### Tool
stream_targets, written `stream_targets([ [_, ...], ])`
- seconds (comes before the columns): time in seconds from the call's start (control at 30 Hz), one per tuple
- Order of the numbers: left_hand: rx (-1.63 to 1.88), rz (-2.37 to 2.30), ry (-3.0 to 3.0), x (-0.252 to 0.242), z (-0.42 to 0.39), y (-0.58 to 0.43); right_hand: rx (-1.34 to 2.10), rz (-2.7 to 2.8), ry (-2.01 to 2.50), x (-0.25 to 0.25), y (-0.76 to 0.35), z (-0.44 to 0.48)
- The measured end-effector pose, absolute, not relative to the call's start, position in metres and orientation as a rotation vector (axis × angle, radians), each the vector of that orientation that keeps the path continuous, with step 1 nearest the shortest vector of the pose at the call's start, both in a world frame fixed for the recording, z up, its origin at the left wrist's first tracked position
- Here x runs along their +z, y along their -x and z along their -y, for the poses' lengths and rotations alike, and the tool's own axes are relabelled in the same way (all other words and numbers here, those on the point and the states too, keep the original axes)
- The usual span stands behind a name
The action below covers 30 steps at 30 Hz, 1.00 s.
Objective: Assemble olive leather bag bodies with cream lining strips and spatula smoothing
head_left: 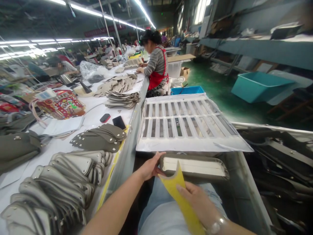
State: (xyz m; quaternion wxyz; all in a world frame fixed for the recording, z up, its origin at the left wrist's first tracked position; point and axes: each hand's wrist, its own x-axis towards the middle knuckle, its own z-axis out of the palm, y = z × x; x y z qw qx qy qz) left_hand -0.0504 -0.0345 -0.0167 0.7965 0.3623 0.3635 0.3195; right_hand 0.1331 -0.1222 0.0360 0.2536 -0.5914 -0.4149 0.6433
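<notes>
In the lower middle, my left hand [152, 167] grips the left end of a long dark olive piece [207, 178] with rounded ends. Its upturned edges frame a pale cream panel [202, 167]; I cannot tell what it belongs to. My right hand [199, 200] is closed on a yellow sheet [174, 187] with a hollowed top edge. The sheet stands tilted in front of the olive piece, its pointed tip overlapping the cream panel from this view. Both hands are above my lap.
Ahead lies a white slotted rack [176, 143]. Left, the white worktable [97, 114] bears stacked grey-olive panels [66, 182], flat olive pieces [97, 137] and a phone [119, 122]. A co-worker in a red apron [156, 80] sits beyond. Dark goods [276, 163] fill a bin at right.
</notes>
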Motion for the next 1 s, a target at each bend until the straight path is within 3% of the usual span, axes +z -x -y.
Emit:
stream_targets([
  [0.33,1.014,-0.721,-0.679,-0.013,0.05,0.034,2.122,0.309,1.298,0.011,-0.084,0.122],
  [0.63,1.023,-0.67,-0.655,-0.02,0.04,0.025,2.137,0.297,1.328,0.007,-0.084,0.113],
  [1.0,0.969,-1.041,-0.931,-0.008,0.029,0.016,2.245,0.231,1.17,0.006,-0.097,0.097],
])
